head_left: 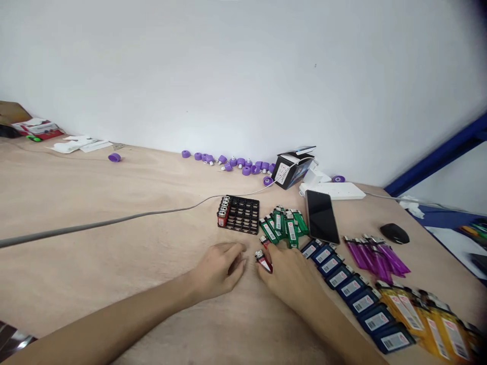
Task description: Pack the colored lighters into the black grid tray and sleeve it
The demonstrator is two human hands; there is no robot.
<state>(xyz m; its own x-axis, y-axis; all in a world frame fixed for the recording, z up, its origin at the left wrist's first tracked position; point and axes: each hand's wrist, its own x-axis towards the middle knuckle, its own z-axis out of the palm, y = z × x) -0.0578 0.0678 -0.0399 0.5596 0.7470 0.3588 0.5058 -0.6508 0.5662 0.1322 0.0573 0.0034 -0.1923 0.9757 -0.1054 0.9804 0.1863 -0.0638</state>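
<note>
At the far left of the worktop, a red and white box sits by the wall, with white papers near it and a lone purple cap just beyond them. Across the wood from the left edge runs a grey cable, thinning as it nears the middle. More purple caps lie scattered along the wall there. Of the two hands, the left hand rests near the middle, released, its fingers loosely curled. Past it stands a black tray, its leftmost column filled with upright red lighters. Just in front of the tray, a loose red lighter lies between the thumb and fingers of the right hand; whether it is gripped I cannot tell. A second one shows beside the fingertips. Green lighters are heaped behind that hand, with a black box farther back. Right of these come a phone, a white power strip behind it, a slanting row of blue lighters, a purple pile, a black mouse and, nearest the right edge, yellow lighters.
</note>
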